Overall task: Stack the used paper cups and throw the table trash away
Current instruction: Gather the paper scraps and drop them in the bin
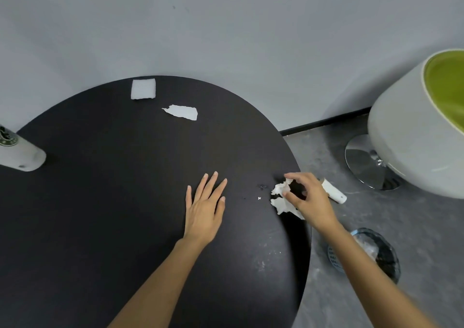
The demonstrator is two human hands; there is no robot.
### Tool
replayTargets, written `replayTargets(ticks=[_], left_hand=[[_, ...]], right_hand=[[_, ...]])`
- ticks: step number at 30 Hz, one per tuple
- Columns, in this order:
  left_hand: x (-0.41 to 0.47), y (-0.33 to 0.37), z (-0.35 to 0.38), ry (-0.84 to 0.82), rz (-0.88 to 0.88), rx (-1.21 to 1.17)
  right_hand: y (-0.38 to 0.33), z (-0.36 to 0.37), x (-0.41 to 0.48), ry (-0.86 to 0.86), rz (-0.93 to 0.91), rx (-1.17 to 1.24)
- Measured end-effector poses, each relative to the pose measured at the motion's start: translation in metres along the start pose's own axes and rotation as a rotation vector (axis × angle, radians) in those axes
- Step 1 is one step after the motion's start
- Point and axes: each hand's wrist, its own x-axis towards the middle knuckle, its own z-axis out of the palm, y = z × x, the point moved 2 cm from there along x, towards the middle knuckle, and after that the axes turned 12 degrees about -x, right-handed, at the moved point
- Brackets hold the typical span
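Observation:
A crumpled white tissue (282, 200) lies at the right edge of the round black table (100, 202). My right hand (310, 199) curls over it, thumb and forefinger pinching its upper part. To the left, my left hand (204, 205) rests flat on the table with its fingers straight. A folded white napkin (143, 89) and a torn paper scrap (182, 112) lie near the far edge. A white paper cup with a green logo (17, 149) stands at the left edge. Another white cup (335, 192) lies on its side just behind my right hand, beyond the table edge.
A waste bin with a black liner (381, 254) stands on the grey floor under my right forearm. A white chair with a green seat (414, 131) on a chrome base (364, 166) is at the right. A grey wall runs behind the table. Small crumbs (259, 198) dot the table.

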Motion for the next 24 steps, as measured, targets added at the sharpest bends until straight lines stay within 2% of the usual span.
replayTargets(ticks=[4, 10, 16, 24], left_hand=[[-0.001, 0.0, 0.0, 0.01, 0.004, 0.003], [-0.002, -0.001, 0.001, 0.006, -0.001, 0.018], [-0.003, -0.003, 0.0, 0.002, 0.003, 0.025], [-0.002, -0.006, -0.003, 0.025, -0.006, -0.007]], right_hand=[[0.008, 0.012, -0.002, -0.064, -0.024, -0.13], [0.004, 0.027, 0.0, -0.006, -0.002, -0.23], [0.006, 0.033, -0.001, 0.067, -0.023, -0.169], [-0.004, 0.031, 0.001, 0.037, 0.047, -0.051]])
